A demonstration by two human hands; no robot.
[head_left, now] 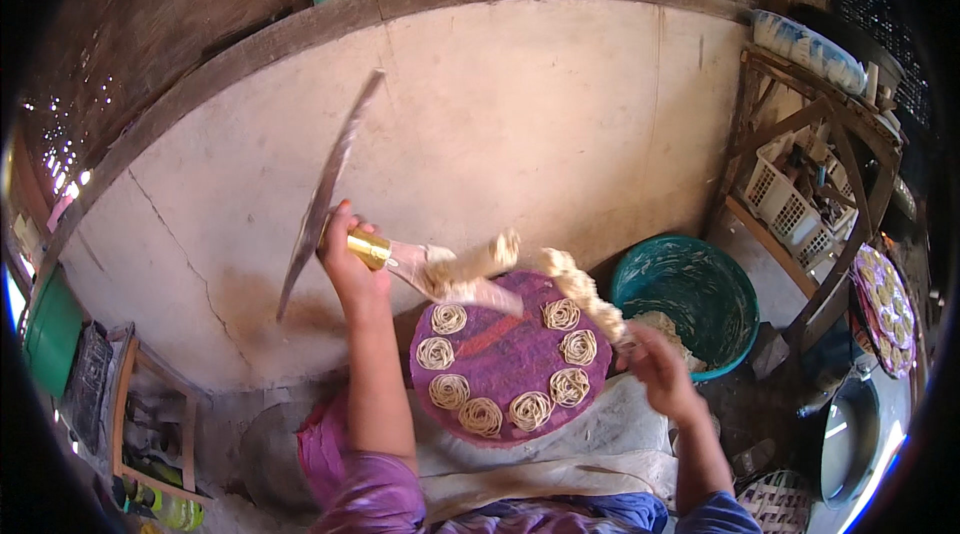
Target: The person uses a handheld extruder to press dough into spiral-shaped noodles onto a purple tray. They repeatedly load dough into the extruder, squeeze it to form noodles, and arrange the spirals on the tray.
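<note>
My left hand [352, 252] is closed round a gold-coloured cylinder [370, 248], held up left of the round board. A long dark bar [325, 184] slants past that hand. From the cylinder's other end a pale, blurred piece [455, 289] reaches over the board, with a dough-covered length [478, 264] beside it. My right hand [660, 369] has its fingers closed on the near end of a lumpy, dough-coated stick-like piece [582, 291]. Below lies the purple round board [510, 359], with several coiled dough nests [481, 417] around its edge.
A green basin [685, 294] with pale smears stands right of the board, dough at its near side. Further right are a wooden rack [800, 114] with a white basket [795, 189], another nest-covered round [885, 309] and a dark bucket [850, 439]. A pale wall [540, 114] rises behind.
</note>
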